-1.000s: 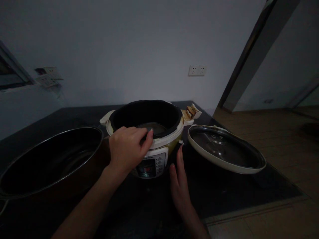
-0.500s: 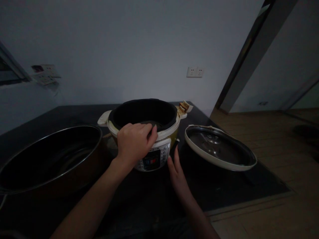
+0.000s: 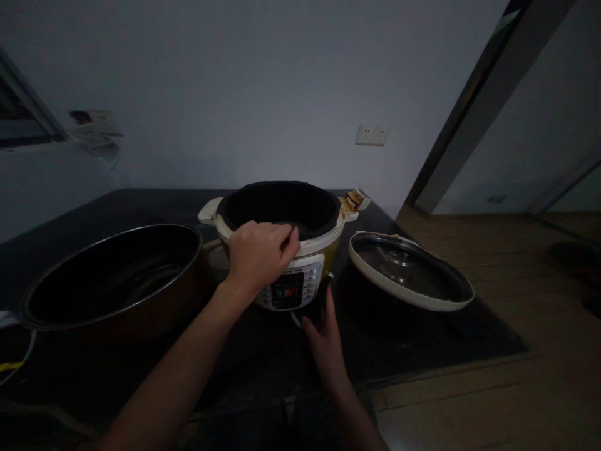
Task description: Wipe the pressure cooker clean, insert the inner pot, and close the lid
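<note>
A yellow-green and cream electric cooker [image 3: 331, 254] stands upright with its top uncovered and a dark inner pot [image 3: 282, 194] inside. My left hand [image 3: 258, 254] is closed over the cooker's front rim, its thumb toward the right; the fingertips are hidden inside the rim. Below it is the control panel [image 3: 291, 291] with a small lit display. My right hand [image 3: 326, 341] is low at the cooker's front right corner, thumb and fingers around a dark thing too dim to name. A pale tip shows above those fingers.
Left of the cooker stands a wide brown pan [image 3: 183, 300] with a dark inside. At the right lies a round lid [image 3: 413, 297] with a cream rim. These rest on a dark tabletop [image 3: 422, 351]. A wall socket [image 3: 372, 134] sits behind.
My right hand has shifted slightly down and left, its thumb farther from the cooker's panel. My left hand stays on the front rim. The view has shifted slightly.
</note>
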`<state>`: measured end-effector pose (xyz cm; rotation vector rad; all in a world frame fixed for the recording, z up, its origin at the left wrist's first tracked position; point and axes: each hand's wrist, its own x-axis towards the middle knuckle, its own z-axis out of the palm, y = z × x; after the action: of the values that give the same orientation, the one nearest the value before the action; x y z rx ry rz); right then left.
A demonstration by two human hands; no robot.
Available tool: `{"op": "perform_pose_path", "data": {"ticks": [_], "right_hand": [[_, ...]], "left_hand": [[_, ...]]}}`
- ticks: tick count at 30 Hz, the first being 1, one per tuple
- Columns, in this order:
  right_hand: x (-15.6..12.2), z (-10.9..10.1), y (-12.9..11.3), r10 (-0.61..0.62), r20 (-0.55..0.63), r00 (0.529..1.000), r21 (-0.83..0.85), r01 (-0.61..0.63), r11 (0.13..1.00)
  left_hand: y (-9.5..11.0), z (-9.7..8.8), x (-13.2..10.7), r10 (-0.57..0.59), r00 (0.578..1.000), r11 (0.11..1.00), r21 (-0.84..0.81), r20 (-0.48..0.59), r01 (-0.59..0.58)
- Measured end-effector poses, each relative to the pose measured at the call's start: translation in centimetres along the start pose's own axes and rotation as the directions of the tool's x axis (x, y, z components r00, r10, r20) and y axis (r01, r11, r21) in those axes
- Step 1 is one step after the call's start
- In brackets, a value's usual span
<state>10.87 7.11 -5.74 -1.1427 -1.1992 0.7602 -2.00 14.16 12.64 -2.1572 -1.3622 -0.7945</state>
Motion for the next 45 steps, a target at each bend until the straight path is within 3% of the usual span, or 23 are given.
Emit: {"op": "perform_pose_path", "data": {"ticks": [5,9,13,16,19,29,33,37,38,39,41,42,43,45], "right_hand": [[0.2,-2.5,-0.9,0.217,-0.005,0.976,0.146,-0.214,0.966],[0.0,-5.1,-2.6,0.384,0.101,0.918,0.317,-0.395,0.862],[0.3,-8.0,-4.0,0.406,0.209,0.89,0.341,-0.455,0.823],[1.4,-10.3,-3.7,0.363,0.192,0.912,0.172,-0.396,0.902],[2.6,-12.2,-2.7,0.252,0.174,0.952,-0.126,-0.233,0.964],[3.5,-17.2,0.1,0.085,0.077,0.993,-0.441,-0.043,0.896],[3.5,-20.0,0.3,0.042,0.09,0.995,-0.529,0.012,0.849],[3.1,-21.4,0.4,-0.044,0.05,0.998,-0.632,0.066,0.772],[2.7,-21.4,0.5,-0.075,0.028,0.997,-0.66,0.075,0.747],[2.2,-21.2,0.5,-0.105,0.007,0.994,-0.685,0.082,0.724],[0.8,-20.5,0.4,-0.15,-0.014,0.989,-0.722,0.094,0.686],[0.1,-20.0,0.4,-0.167,-0.014,0.986,-0.744,0.101,0.66],[-0.7,-19.5,0.4,-0.178,-0.009,0.984,-0.774,0.106,0.625],[-2.0,-18.7,0.5,-0.189,-0.004,0.982,-0.845,0.097,0.525]], "left_hand": [[0.1,0.1,0.1,-0.041,0.999,0.999,0.003,-0.005,0.041],[0.2,0.1,0.2,-0.071,0.997,0.997,-0.002,0.011,0.071],[0.0,0.3,0.2,-0.097,0.995,0.995,-0.007,0.007,0.097],[-0.6,0.6,0.4,-0.109,0.994,0.994,-0.016,-0.001,0.109],[-1.1,0.8,0.6,-0.116,0.993,0.993,-0.021,-0.024,0.115],[-2.0,1.7,0.6,-0.069,0.992,0.993,-0.101,-0.101,0.059],[-1.3,0.7,0.7,0.031,0.958,0.964,-0.243,-0.285,-0.103],[3.1,-1.0,-1.2,0.172,0.875,0.843,-0.392,-0.453,-0.369],[4.7,-1.0,-2.0,0.281,0.855,0.758,-0.446,-0.435,-0.476],[6.3,-0.7,-2.9,0.441,0.809,0.653,-0.479,-0.389,-0.586],[9.4,0.8,-4.6,0.719,0.666,0.479,-0.554,-0.196,-0.681],[10.8,1.9,-5.4,0.751,0.659,0.491,-0.627,-0.047,-0.605],[11.9,3.3,-6.0,0.71,0.698,0.55,-0.695,0.096,-0.464],[13.6,6.2,-7.0,0.639,0.745,0.619,-0.703,0.193,-0.349]]}}
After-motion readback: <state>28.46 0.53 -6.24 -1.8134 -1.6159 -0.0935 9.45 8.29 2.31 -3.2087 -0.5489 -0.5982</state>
